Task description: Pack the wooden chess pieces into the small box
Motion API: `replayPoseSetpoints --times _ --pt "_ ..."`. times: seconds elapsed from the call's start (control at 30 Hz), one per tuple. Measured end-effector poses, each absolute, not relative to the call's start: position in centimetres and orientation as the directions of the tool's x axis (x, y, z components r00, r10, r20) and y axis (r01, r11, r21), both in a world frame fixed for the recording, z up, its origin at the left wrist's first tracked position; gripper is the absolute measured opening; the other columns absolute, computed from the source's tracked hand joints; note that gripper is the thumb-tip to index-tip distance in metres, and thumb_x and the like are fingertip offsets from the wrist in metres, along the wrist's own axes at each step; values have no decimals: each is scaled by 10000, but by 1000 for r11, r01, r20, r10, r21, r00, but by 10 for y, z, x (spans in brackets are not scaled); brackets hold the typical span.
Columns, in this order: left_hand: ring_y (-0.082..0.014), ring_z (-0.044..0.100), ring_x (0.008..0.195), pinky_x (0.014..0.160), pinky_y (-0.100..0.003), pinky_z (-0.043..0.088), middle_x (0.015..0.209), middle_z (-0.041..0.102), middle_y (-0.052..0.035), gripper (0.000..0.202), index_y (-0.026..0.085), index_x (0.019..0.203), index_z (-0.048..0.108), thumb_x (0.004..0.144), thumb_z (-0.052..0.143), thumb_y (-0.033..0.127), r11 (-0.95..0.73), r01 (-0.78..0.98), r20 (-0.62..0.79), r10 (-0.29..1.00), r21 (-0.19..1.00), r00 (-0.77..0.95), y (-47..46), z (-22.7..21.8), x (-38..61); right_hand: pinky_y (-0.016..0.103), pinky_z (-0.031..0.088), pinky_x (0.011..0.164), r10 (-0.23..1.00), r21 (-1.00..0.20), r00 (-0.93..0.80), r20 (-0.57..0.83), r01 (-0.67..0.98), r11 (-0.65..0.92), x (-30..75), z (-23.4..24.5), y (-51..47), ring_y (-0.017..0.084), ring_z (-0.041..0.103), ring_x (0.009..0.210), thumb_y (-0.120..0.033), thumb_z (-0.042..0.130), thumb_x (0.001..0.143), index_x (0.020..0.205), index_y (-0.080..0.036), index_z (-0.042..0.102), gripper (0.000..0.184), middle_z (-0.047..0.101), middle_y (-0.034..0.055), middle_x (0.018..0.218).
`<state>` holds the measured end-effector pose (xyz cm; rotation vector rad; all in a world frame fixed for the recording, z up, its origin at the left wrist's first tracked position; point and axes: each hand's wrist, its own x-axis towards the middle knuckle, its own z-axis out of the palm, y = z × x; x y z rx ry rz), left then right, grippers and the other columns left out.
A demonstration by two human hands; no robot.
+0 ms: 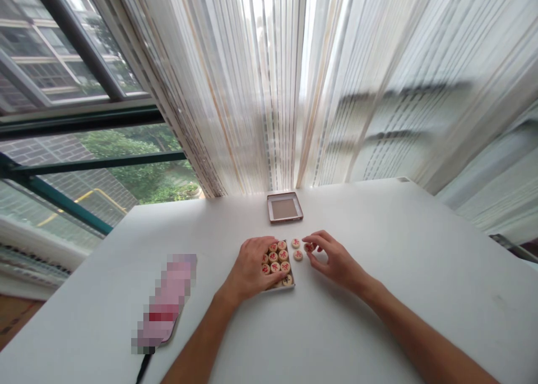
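Observation:
A small shallow box (290, 285) lies on the white table (378, 317), filled with several round pale game discs (278, 257) marked in red. My left hand (251, 269) rests flat on the box's left side, covering some discs. Two loose discs (297, 249) lie on the table just right of the box. My right hand (334, 260) is beside them, its thumb and fingertips pinching another red-marked disc (309, 248).
The box's empty lid (284, 207) lies farther back near the curtain (294, 81). A pink flat object (166, 302) with a dark cable lies at the left front. A window (75, 120) is at the left.

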<state>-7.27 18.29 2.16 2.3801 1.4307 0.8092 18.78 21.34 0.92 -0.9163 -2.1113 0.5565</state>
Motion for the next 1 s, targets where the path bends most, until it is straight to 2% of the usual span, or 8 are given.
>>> replayPoseSetpoints --times 0.1,0.37,0.6,0.83,0.9,1.0 --pt "-320 539 1198 1065 -490 380 1283 620 -84 603 255 1282 553 740 773 400 -493 743 344 865 454 364 181 20 -67 334 583 781 754 -633 -467 462 422 649 187 8 212 157 646 818 -119 566 872 1181 -244 595 334 585 55 1050" --pt "-325 526 1227 1089 -496 368 1309 606 -91 632 253 1291 549 740 780 458 -485 744 309 873 460 378 182 21 -74 340 605 775 749 -618 -448 488 429 659 187 9 211 167 664 822 -132 574 875 1179 -252 602 328 604 62 1050" --pt "-302 441 1336 1133 -464 370 1416 502 -118 674 258 1405 461 825 698 507 -404 696 221 913 593 342 185 35 -99 354 611 780 752 -627 -440 492 421 656 187 7 213 185 678 862 -160 556 906 1211 -259 595 322 605 67 1053" --pt "-330 357 1414 1167 -512 320 1531 385 -102 910 308 1473 393 695 796 553 -332 731 60 927 596 371 186 32 -131 357 617 759 751 -620 -426 504 427 658 188 7 214 185 672 841 -186 560 914 1212 -259 598 309 603 68 1051" --pt "-326 360 1414 1171 -510 312 1526 394 -105 889 298 1460 415 700 785 571 -320 738 59 932 594 357 187 31 -131 365 616 757 756 -625 -416 505 429 653 188 8 214 185 664 831 -183 563 912 1216 -257 599 314 602 67 1037" --pt "-303 432 1359 1146 -482 356 1459 474 -111 732 268 1413 477 789 706 573 -311 735 112 945 603 308 190 30 -125 382 615 781 762 -638 -396 513 417 647 187 10 213 188 660 830 -183 569 910 1226 -252 598 325 604 66 1023"
